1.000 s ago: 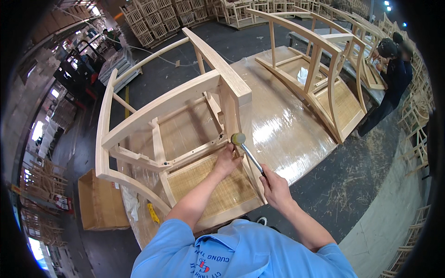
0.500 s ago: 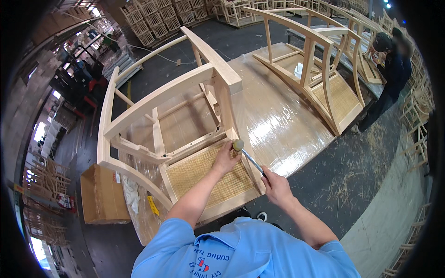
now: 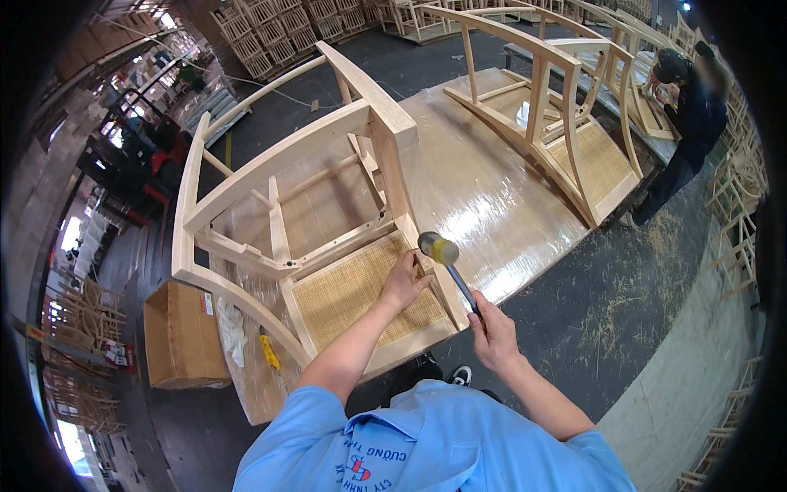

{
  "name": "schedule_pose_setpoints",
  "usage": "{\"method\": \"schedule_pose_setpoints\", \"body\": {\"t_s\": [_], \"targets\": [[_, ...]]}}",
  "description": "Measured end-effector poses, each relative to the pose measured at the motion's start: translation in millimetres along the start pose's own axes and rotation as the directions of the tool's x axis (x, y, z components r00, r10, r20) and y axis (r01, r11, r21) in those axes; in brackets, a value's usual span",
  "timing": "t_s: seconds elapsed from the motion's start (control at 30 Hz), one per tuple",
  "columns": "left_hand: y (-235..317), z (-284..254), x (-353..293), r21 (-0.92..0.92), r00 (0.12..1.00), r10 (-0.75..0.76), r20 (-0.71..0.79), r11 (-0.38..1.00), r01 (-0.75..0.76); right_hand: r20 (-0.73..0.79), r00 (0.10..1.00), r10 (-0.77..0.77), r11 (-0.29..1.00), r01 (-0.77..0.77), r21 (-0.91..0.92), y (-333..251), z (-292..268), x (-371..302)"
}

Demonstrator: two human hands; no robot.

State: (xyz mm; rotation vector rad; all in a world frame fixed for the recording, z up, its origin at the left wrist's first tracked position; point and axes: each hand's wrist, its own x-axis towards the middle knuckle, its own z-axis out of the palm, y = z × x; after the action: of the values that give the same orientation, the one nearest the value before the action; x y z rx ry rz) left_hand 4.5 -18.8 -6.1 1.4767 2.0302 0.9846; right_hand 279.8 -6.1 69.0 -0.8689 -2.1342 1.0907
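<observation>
A pale wooden chair frame (image 3: 283, 162) lies on the plastic-wrapped table in front of me. Its woven cane panel (image 3: 340, 302) is on the side nearest me. My right hand (image 3: 495, 334) grips the dark handle of a mallet (image 3: 440, 248). The mallet's yellowish head is raised just above the right rail of the panel. Against the inner edge of that rail rests my left hand (image 3: 404, 283), fingertips drawn together close under the mallet head. Whatever small piece it may hold there is hidden.
A second chair frame (image 3: 537, 102) stands farther right on the wrapped table (image 3: 484, 197). A cardboard box (image 3: 182, 340), a white cloth (image 3: 232, 334) and a yellow tool (image 3: 269, 353) are at the left. A co-worker (image 3: 693, 123) works at far right. Chair stacks (image 3: 266, 37) line the back.
The mallet head has lifted and swung slightly right, away from my left hand. My left hand stays at the panel's right rail, its fingers shifted a little.
</observation>
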Motion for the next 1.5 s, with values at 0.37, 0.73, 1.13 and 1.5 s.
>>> {"method": "schedule_pose_setpoints", "body": {"t_s": [0.37, 0.73, 1.13, 1.5], "targets": [[8.1, 11.7, -11.4, 0.016, 0.999, 0.018, 0.027, 1.0, -0.018, -0.083, 0.993, -0.081, 0.997, 0.08, -0.025, 16.4, 4.5, -21.1], [10.4, 26.9, -25.6, 0.047, 0.995, 0.045, 0.085, 0.998, -0.049, 0.009, 0.998, 0.058, 0.992, -0.056, -0.115, 34.3, -7.9, -44.7], [7.9, 49.0, -67.6, 0.084, 0.995, 0.088, 0.043, 0.992, -0.092, 0.068, 0.995, 0.071, 0.995, -0.065, -0.078, 21.2, -13.2, -83.1], [19.1, 51.8, -75.4, 0.07, 0.991, 0.097, 0.092, 0.992, -0.103, -0.119, 0.993, -0.021, 0.999, 0.024, 0.024, 19.4, -11.9, -106.0]]}}
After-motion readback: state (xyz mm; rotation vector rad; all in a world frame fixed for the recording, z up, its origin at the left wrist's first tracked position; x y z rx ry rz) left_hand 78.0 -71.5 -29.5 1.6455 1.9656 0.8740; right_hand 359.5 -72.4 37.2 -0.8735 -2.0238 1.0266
